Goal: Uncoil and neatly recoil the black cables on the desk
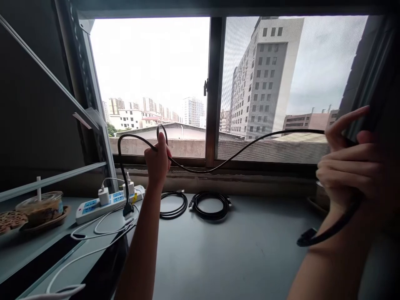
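Note:
A long black cable point(237, 152) hangs in a sag between my two raised hands in front of the window. My left hand point(158, 160) is closed round it near one end, and that end loops over and drops to a plug point(128, 209) above the table. My right hand point(350, 164) grips the other part with fingers partly stretched; the cable runs down past my wrist to a connector point(304, 239).
Two coiled black cables point(173, 205) point(210, 205) lie on the grey table point(243, 254) under the window. A white power strip point(106, 202) with chargers and white wires sits at left, beside a lidded drink cup point(40, 206) and a dark flat device point(37, 264).

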The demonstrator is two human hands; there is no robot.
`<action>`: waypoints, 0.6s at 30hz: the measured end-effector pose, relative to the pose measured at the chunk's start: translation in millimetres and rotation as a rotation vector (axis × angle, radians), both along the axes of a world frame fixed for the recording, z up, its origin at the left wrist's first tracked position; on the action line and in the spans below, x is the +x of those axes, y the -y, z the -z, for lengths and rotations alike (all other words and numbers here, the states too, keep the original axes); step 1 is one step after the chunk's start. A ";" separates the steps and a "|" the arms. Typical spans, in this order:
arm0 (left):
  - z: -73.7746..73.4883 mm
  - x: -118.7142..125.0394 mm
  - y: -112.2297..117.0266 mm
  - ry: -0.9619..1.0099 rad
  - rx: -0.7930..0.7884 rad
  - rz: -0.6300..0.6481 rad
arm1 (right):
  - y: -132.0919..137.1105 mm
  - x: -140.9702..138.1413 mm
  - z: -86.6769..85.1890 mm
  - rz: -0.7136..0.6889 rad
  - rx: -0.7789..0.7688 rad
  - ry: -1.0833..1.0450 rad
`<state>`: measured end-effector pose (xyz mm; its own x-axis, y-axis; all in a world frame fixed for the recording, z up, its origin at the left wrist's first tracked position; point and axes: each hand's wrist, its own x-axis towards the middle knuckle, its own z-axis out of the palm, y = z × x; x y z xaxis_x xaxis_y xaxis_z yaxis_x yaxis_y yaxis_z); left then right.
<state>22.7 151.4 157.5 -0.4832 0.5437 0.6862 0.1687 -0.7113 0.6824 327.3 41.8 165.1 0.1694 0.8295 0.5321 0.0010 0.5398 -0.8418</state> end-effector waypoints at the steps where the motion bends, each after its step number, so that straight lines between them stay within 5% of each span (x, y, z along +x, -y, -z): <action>1: -0.3 1.0 0.4 0.009 0.002 0.006 | 1.0 -4.5 -2.2 -0.010 0.011 -0.060; 6: 1.8 7.3 -0.5 -0.044 -0.019 0.086 | -0.9 -26.9 -9.9 -0.109 0.001 -0.310; 9: 2.9 9.9 1.5 -0.104 -0.071 0.154 | -5.6 -39.9 -11.8 -0.048 0.050 -0.362; 13: -0.4 20.5 10.6 -0.069 -0.047 0.131 | -20.6 -56.7 -7.0 -0.058 -0.052 -0.110; 18: -3.0 47.6 21.9 0.045 0.028 0.306 | -45.7 -79.9 3.7 -0.209 -0.173 0.233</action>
